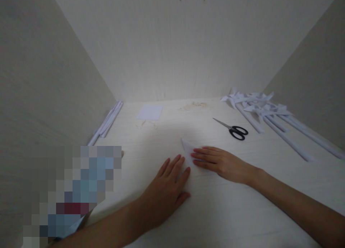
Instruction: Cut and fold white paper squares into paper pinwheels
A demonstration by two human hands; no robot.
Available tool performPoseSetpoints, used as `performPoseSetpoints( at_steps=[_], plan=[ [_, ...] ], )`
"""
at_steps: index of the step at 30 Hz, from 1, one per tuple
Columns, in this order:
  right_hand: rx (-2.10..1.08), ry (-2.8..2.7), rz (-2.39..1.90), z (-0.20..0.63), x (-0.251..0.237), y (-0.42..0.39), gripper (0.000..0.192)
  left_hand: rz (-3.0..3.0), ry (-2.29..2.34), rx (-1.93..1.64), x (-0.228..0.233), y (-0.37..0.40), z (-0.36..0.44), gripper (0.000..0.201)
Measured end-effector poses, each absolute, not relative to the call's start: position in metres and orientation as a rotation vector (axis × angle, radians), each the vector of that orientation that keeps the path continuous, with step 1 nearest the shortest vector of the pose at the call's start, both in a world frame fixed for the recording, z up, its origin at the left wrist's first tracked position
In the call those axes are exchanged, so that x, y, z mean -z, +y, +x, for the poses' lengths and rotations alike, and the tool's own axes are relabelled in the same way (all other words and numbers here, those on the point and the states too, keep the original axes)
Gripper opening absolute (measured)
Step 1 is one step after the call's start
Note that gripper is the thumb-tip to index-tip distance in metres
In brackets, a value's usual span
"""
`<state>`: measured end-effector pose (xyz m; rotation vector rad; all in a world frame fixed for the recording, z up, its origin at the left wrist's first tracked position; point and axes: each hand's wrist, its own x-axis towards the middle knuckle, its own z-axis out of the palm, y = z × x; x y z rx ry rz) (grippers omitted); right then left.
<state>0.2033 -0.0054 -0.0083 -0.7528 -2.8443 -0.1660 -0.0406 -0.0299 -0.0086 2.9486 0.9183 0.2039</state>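
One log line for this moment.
right hand: on folded paper | left hand: beside it, contact unclear | scissors: lying right, untouched | paper square: farther back, left

I see the person's right hand (219, 161) lying flat over a folded paper (188, 150), the left hand (169, 183) spread palm-down just beside it. Beyond that folded paper lie a white sheet (150, 112) to its left and black-handled scissors (237, 132) to its right, with paper pinwheels (265, 109) farther right.
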Motion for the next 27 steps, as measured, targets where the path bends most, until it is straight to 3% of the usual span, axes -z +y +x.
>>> performPoseSetpoints(
  at_steps=[27],
  plan=[
    [0.213,-2.825,-0.683,0.2031,0.0051,-0.0059,0.033,3.037,0.925,-0.322,0.003,-0.0331,-0.0371,0.042]
  ],
)
